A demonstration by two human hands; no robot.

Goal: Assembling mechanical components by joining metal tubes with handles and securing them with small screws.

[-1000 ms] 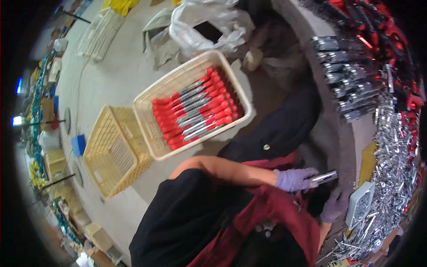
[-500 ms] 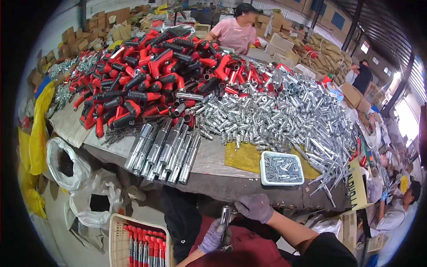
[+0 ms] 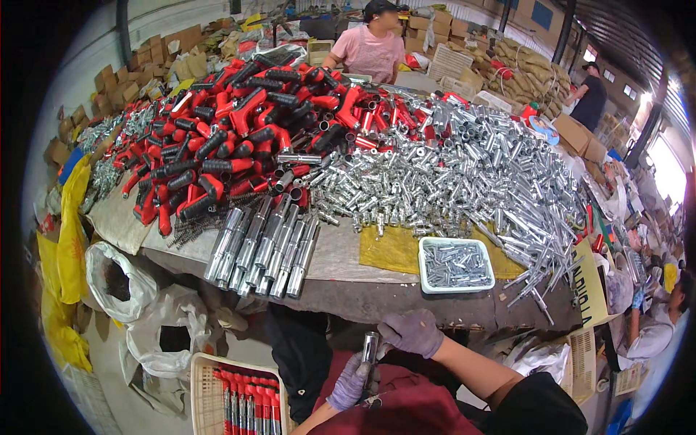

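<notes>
My left hand, in a pale purple work glove, is wrapped round a shiny metal tube that stands nearly upright in front of my body. Close beside the tube's upper part is my right hand, gloved in greyish purple. Its fingers are closed together, and whatever they may pinch is too small or hidden. On the table edge ahead lies a row of assembled chrome tubes. To the right of it a white tray holds many small metal pins.
Black-and-red grips are heaped at left, loose metal parts at right, and long rods overhang the edge. A cream basket with red-tipped tools stands low left, near white sacks. A person sits across the table.
Both hands keep nearly the same pose round the tube. The view has shifted slightly, and the person in dark clothes at far right now stands more upright.
</notes>
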